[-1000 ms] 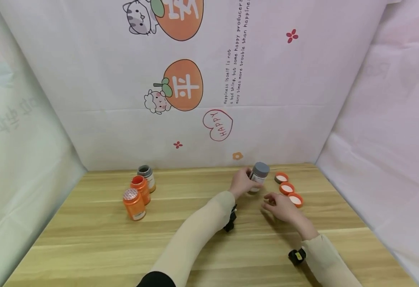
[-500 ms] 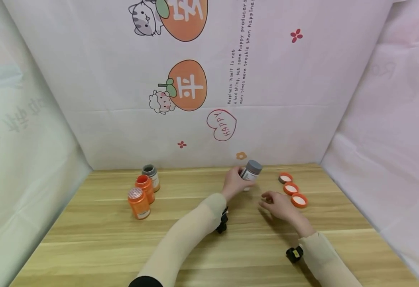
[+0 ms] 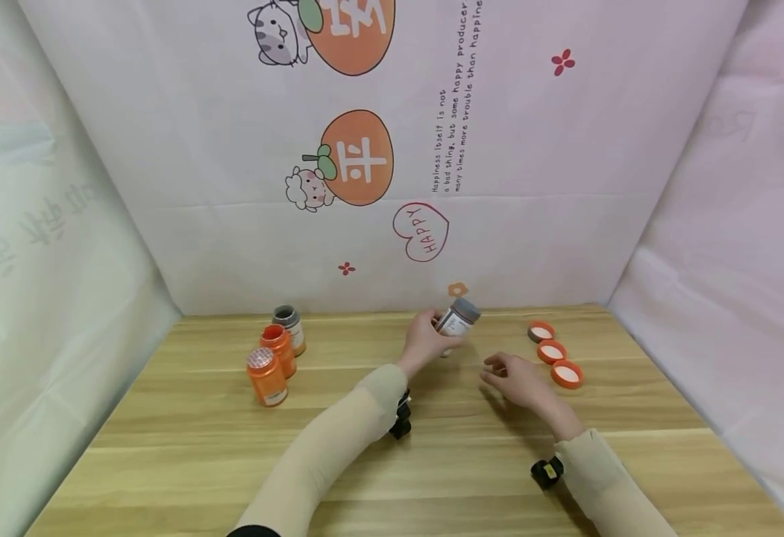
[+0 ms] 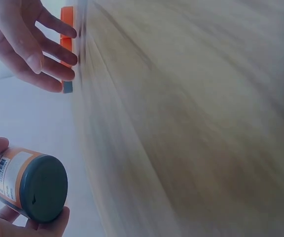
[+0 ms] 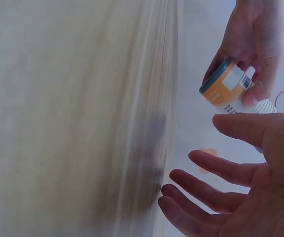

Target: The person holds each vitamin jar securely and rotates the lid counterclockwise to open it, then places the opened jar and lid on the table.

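My left hand (image 3: pixel 424 339) grips a small bottle (image 3: pixel 455 321) with a grey screw cap and a white and orange label. The bottle is tilted, cap up and to the right, and held off the table. In the left wrist view the dark base of the bottle (image 4: pixel 46 190) faces the camera, fingers and thumb around its side. My right hand (image 3: pixel 519 382) is a little to the right, holding nothing; the right wrist view shows its fingers (image 5: pixel 216 170) spread and relaxed, apart from the bottle.
Three upturned caps (image 3: pixel 551 351) lie in a row right of my right hand. At the left stand three bottles without caps: a grey-necked one (image 3: pixel 294 332), an orange one (image 3: pixel 279 347) and another orange one (image 3: pixel 267 380) with a patterned seal on top. A white printed sheet (image 3: pixel 499 246) rises behind the table.
My left hand has carried the grey-capped bottle to the left and tipped it further. The right hand has barely moved. The camera view has shifted slightly.
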`<state>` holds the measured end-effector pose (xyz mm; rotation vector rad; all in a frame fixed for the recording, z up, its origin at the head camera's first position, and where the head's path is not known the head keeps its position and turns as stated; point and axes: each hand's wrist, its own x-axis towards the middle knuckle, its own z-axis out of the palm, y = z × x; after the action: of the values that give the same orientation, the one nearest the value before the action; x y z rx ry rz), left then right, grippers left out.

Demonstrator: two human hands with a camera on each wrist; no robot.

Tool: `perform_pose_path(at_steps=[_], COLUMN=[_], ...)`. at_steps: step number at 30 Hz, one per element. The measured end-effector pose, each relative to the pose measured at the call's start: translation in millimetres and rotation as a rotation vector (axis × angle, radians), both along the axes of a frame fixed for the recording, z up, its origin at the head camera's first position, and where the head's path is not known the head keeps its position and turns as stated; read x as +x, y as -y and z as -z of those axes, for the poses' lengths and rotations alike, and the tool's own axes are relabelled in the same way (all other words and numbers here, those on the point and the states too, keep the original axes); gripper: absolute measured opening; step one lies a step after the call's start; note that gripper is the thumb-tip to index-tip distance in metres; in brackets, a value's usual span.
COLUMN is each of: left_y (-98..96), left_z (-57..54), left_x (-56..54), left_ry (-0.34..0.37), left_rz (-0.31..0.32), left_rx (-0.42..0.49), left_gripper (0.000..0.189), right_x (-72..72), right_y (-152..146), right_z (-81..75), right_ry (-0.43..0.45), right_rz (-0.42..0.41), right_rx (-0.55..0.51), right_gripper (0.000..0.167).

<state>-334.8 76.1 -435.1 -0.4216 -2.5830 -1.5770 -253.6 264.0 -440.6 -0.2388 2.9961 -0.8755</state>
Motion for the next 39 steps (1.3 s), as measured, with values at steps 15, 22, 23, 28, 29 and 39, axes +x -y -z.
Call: perform_pose_path(at_steps=[15,22,23,28,29,39], left_y=[35.7,45.5,46.6,51.6,52.7,64.2], left_z=[-1.4,-4.3,-4.3,-4.5,-4.5,-2.8], left_x=[10.2,19.4,20.5,26.2,27.2,36.4], left_ry=[0.03,0.045,0.052,0.082,0.087,0.11], left_rz=[0.006,0.028,0.032,0.046,0.047,0.044], left_rx=[-0.066,-0.051,-0.04,0.01,0.019,0.061], left_gripper=[0.043,0.044,0.045,0.051,0.052,0.056], right_x=[-2.8,-0.8,-0.4,1.5,1.8,5.3], right_y=[16.3,27.3,28.6,33.9,34.8,43.8], right_z=[-1.7,-3.4,-3.5,-5.0,-5.4,-11.5], right_ry=[-0.011,-0.008,-0.01,-0.023,-0.026,-0.031], right_rz=[-0.015,-0.016,-0.018,-0.023,-0.023,-0.029], right_rx=[-0.04,-0.061,-0.068,-0.085,-0.085,-0.131], right_gripper=[0.038,0.038,0.038,0.039,0.038,0.042])
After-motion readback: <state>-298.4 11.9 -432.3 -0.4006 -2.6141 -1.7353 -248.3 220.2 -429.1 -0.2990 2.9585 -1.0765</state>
